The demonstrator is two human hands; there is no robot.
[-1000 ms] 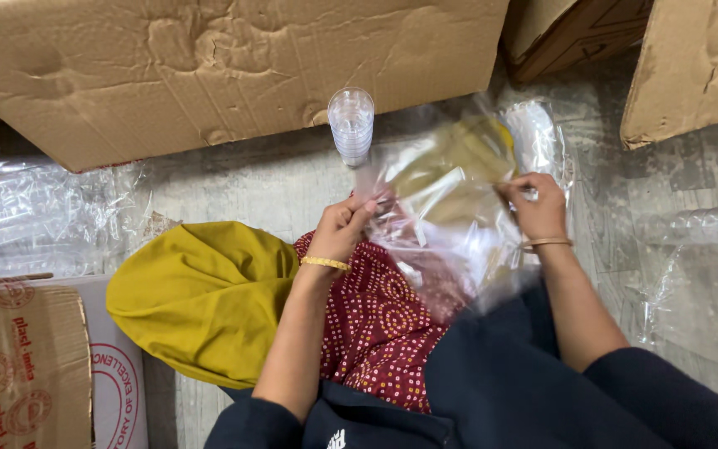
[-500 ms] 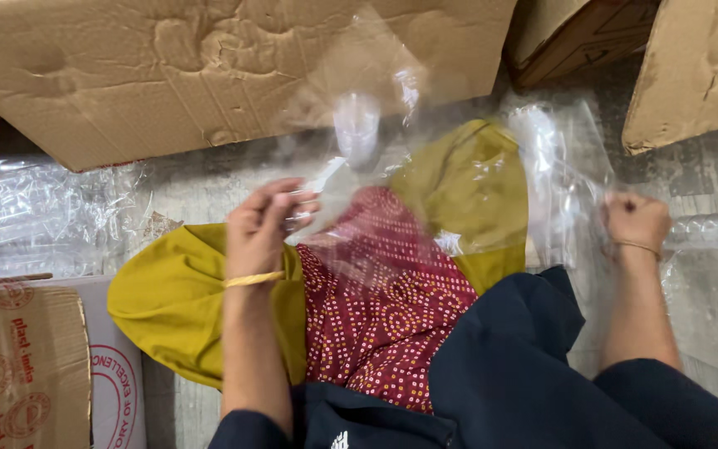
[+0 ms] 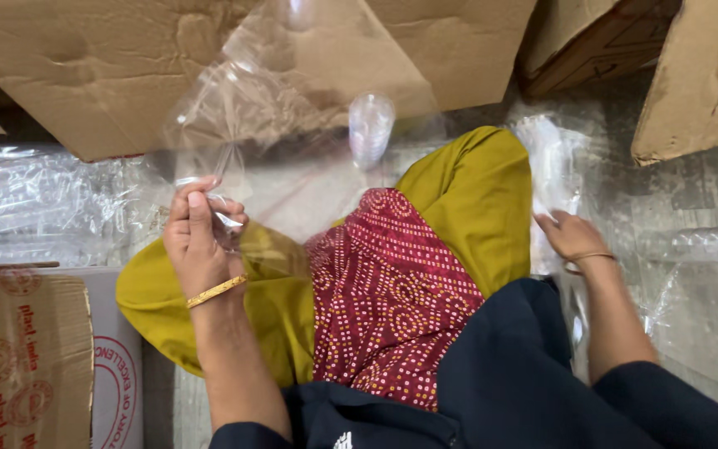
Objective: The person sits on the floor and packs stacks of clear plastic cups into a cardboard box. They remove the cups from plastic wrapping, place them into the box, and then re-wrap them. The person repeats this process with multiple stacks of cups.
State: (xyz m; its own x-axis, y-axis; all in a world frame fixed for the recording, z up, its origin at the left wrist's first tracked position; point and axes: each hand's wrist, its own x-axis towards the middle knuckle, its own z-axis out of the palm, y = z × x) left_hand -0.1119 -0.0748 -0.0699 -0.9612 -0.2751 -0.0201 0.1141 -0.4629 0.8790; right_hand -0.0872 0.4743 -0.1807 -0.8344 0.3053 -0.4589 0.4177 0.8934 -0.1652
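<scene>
— What is the left hand (image 3: 201,241) doing up there?

— It pinches the edge of a clear plastic bag (image 3: 292,108) between thumb and fingers, raised so the film hangs open in front of the cardboard boxes (image 3: 101,75).

— And the right hand (image 3: 571,237)?

— Lower, by the knee, fingers loosely curled on a stack of clear plastic cups (image 3: 554,179) lying on the floor; I cannot tell whether it grips the stack or only touches it.

— Anything else close?

— A single upturned cup (image 3: 371,126) stands beyond the yellow trousers (image 3: 475,191), and more wrapped cups (image 3: 43,199) lie at the left, within reach.
</scene>
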